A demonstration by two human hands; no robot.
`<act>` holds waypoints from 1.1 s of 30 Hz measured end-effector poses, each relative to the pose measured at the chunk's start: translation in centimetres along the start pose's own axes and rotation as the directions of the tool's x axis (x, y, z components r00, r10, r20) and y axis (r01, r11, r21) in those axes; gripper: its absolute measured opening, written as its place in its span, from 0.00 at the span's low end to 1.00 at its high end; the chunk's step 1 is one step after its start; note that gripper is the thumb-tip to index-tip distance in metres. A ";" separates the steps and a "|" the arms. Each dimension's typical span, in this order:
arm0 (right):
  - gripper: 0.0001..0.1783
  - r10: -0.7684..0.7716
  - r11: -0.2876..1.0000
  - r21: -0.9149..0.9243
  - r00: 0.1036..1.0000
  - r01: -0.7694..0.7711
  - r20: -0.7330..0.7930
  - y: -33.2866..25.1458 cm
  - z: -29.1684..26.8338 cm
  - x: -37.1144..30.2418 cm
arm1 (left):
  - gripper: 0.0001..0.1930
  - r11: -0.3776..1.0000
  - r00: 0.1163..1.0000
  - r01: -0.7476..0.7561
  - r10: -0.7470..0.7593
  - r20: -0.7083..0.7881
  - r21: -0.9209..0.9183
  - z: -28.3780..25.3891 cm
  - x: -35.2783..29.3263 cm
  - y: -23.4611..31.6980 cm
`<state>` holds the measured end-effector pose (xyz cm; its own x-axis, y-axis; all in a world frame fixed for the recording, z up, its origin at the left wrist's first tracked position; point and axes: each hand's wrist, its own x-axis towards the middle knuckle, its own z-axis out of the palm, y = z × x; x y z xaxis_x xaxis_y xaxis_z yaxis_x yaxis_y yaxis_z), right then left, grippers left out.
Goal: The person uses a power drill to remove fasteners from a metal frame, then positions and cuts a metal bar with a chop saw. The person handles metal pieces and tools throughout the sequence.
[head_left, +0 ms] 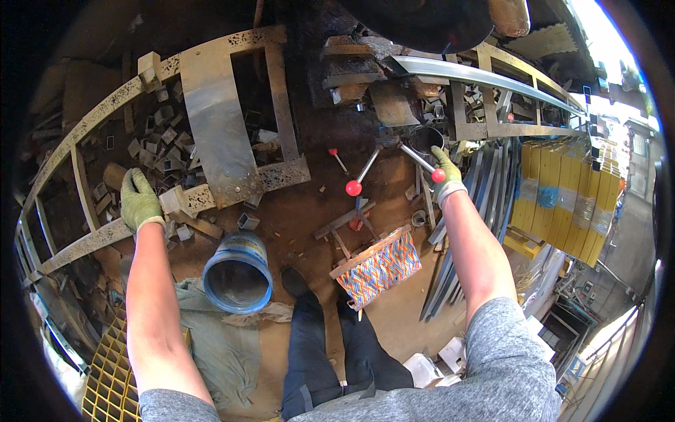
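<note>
My left hand [140,200], in a yellow-green glove, lies with fingers stretched out on the speckled metal rail [105,235] of a roller-type frame, beside a brown cylindrical piece [114,176]. My right hand [448,174], gloved the same way, is at the machine on the right. A lever with a red ball knob [438,176] passes in front of it and hides part of the fingers, so its grip cannot be made out. Just beyond those fingers is a dark round opening [425,139]. A long silver metal profile [485,79] lies across the machine, below a large dark disc blade [422,24].
Other red-knobbed levers [354,188] stick out in the middle. A blue bucket [237,274] and a stool with a colourful woven seat [380,271] stand near my legs. Cut tube pieces [165,144] pile up under the left frame. Long metal bars [478,211] and yellow stacked profiles [562,197] lie right.
</note>
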<state>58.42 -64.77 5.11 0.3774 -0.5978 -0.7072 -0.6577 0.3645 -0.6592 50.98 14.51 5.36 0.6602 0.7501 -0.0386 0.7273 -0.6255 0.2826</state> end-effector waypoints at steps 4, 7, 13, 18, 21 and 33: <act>0.17 -0.027 0.998 -0.048 0.999 0.029 0.038 -0.2 1.1 -0.9 | 0.33 0.999 0.999 0.033 -0.034 0.018 0.038 0.1 0.1 -0.1; 0.19 -0.058 0.990 -0.122 0.996 0.067 0.073 -0.4 1.4 -0.7 | 0.34 0.999 0.999 0.031 -0.032 0.029 0.021 0.0 0.1 -0.1; 0.25 -0.105 0.947 -0.283 0.979 0.151 0.173 -2.4 1.2 -2.1 | 0.33 1.000 0.999 0.011 -0.012 0.043 0.007 -0.3 -0.1 0.1; 0.26 -0.129 0.921 -0.341 0.973 0.189 0.190 -4.1 2.3 -4.1 | 0.33 1.000 0.999 0.024 -0.024 0.048 0.010 -0.2 0.0 0.2; 0.27 -0.180 0.899 -0.357 0.957 0.254 0.227 -5.1 2.8 -4.2 | 0.33 0.999 0.999 0.027 -0.028 0.038 0.033 -0.2 0.0 0.2; 0.50 -0.663 0.066 -0.832 0.647 0.550 0.376 -7.6 5.3 -8.0 | 0.35 0.999 0.999 0.034 -0.034 0.042 0.016 -0.2 0.2 0.1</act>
<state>63.87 -58.96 14.44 0.9254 -0.3605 -0.1167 -0.3780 -0.8994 -0.2197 51.14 14.62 5.53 0.6423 0.7613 -0.0888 0.7519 -0.6034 0.2657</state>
